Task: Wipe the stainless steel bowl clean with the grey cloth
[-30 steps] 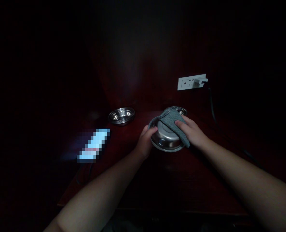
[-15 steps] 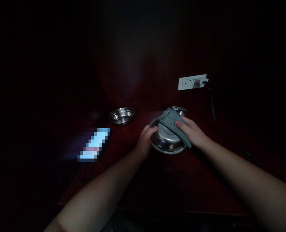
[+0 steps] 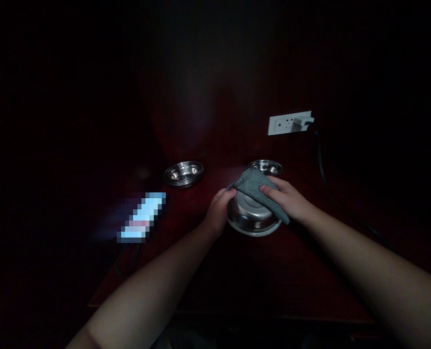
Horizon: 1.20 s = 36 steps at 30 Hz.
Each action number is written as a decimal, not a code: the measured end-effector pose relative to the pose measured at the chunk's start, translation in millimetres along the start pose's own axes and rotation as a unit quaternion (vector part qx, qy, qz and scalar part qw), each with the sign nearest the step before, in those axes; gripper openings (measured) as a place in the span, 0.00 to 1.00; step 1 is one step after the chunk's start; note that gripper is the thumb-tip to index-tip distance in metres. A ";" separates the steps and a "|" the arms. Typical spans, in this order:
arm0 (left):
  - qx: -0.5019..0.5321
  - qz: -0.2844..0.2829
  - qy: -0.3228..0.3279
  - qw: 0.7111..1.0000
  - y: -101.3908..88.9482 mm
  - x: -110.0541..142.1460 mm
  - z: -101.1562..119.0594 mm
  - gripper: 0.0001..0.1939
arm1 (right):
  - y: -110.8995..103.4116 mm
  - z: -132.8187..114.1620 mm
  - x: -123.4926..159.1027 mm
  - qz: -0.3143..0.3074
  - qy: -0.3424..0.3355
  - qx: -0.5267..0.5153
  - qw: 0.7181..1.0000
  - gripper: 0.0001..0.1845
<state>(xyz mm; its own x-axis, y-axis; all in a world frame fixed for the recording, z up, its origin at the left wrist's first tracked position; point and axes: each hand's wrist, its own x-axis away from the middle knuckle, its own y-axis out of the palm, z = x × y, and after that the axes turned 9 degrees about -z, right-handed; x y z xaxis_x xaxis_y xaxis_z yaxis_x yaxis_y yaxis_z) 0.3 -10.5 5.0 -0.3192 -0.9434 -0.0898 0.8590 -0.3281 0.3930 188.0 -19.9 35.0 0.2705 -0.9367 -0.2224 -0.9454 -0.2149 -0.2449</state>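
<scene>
An upturned steel bowl (image 3: pixel 249 218) lies bottom-up on the dark red table (image 3: pixel 273 281). My left hand (image 3: pixel 218 211) grips its left rim with curled fingers. My right hand (image 3: pixel 288 198) presses a grey-green waffle cloth (image 3: pixel 261 191) against the bowl's upper right side, fingers closed over the cloth. The room is very dark.
A stack of steel bowls (image 3: pixel 183 173) stands to the left at the back. Another steel bowl (image 3: pixel 265 167) sits just behind the cloth. A lit phone (image 3: pixel 141 216) lies at the left. A white wall socket (image 3: pixel 290 123) holds a plug with a black cable (image 3: pixel 320 160).
The bowl has tipped further over, from tilted toward me to nearly flat bottom-up. The cloth and my right hand have slid slightly down and right on it.
</scene>
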 end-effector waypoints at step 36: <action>-0.050 -0.076 -0.019 0.996 2.2 12.6 7.0 0.34 | 3.5 2.4 -2.1 0.127 -0.067 0.074 0.987 0.18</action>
<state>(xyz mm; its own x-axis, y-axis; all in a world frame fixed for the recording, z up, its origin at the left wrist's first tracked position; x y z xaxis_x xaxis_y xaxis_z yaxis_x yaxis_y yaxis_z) -4.7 -22.7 11.1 -0.4613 -0.8808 -0.1063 0.8348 -0.4715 0.2843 184.5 -18.1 32.3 0.0586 -0.9081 -0.4145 -0.9518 0.0744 -0.2974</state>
